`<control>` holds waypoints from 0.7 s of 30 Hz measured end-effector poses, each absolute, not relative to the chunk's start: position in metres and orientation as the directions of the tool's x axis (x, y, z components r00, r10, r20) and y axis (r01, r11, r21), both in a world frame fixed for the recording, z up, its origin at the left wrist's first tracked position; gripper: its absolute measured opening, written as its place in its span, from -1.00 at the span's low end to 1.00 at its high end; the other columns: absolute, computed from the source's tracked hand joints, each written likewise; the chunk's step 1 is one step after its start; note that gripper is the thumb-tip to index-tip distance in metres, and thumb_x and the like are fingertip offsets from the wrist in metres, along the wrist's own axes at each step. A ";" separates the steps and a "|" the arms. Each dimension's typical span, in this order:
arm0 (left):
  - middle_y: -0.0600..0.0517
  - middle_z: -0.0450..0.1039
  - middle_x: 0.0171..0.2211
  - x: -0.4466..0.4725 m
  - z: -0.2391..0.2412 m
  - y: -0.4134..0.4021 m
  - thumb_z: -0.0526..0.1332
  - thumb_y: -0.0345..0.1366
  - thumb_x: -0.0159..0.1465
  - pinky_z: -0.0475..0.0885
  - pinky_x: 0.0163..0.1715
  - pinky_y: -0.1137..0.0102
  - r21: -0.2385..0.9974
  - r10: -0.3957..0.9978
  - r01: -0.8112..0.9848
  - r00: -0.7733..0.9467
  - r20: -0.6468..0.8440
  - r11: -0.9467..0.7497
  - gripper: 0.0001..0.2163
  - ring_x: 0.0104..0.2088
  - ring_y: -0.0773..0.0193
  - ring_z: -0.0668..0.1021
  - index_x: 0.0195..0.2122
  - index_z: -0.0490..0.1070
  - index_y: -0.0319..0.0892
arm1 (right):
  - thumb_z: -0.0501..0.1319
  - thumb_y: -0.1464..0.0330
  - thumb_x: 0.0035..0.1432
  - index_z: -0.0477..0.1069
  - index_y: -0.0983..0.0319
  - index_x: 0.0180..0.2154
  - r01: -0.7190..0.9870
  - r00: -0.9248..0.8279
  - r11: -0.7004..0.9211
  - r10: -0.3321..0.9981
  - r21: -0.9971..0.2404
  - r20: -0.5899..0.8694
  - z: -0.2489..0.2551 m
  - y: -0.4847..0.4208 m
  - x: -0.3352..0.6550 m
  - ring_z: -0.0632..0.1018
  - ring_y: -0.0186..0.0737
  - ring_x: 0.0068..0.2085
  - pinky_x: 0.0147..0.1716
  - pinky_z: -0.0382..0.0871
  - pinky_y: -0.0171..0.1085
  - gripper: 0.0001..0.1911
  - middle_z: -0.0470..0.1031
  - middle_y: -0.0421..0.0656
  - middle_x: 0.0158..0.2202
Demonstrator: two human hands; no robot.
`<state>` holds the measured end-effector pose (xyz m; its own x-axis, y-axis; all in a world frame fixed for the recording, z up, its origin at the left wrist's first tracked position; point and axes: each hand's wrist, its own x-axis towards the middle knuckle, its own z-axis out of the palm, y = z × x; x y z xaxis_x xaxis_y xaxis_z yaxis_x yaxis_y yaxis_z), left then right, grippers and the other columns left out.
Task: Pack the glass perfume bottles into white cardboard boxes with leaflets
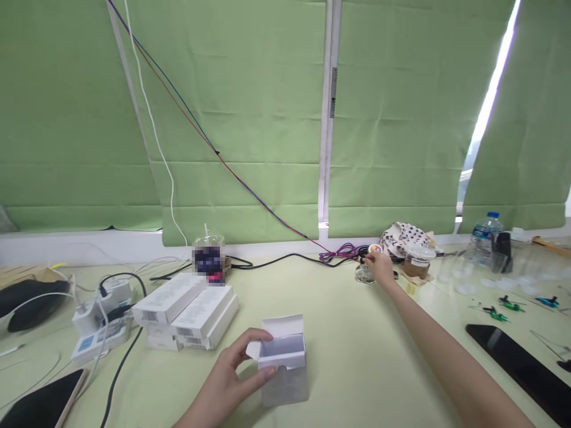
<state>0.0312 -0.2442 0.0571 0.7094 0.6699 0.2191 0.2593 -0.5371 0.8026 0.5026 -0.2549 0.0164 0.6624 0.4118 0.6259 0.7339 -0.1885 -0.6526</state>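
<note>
My left hand grips an open white cardboard box that stands on the pale green table near the front; thumb and fingers pinch its left flap. My right arm reaches far across the table. My right hand is closed on a small clear glass jar with a round orange and white lid, close to a bundle of red and purple cables. I cannot tell whether the jar is resting on the table or lifted.
Several long white boxes are stacked at left beside a power strip with plugs. A plastic cup stands behind them. A patterned pouch, a lidded cup, a water bottle, small tools and dark tablets lie at right.
</note>
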 end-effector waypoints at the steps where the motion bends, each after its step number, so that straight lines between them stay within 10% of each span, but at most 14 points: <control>1: 0.02 0.50 -0.15 0.031 0.057 -0.244 0.28 -0.06 0.13 0.45 -0.18 0.35 0.804 0.672 0.260 0.708 0.218 -0.535 -0.69 -0.17 0.11 0.52 -0.13 0.42 -0.03 | 0.23 0.26 -0.09 0.45 0.21 -0.60 0.736 0.662 -0.195 0.408 -0.649 0.629 0.013 -0.255 0.502 0.51 -0.08 -0.46 -0.38 0.30 -0.18 -0.82 0.55 -0.06 -0.57; 21: 0.04 0.51 -0.17 0.033 0.059 -0.247 0.29 -0.08 0.12 0.46 -0.18 0.35 0.823 0.674 0.233 0.704 0.224 -0.517 -0.70 -0.22 0.14 0.53 -0.14 0.43 -0.03 | 0.07 -0.05 -0.01 0.43 0.27 -0.48 0.724 0.666 -0.087 0.346 -0.684 0.661 -0.010 -0.258 0.494 0.53 -0.04 -0.41 -0.33 0.37 -0.12 -0.50 0.57 0.06 -0.43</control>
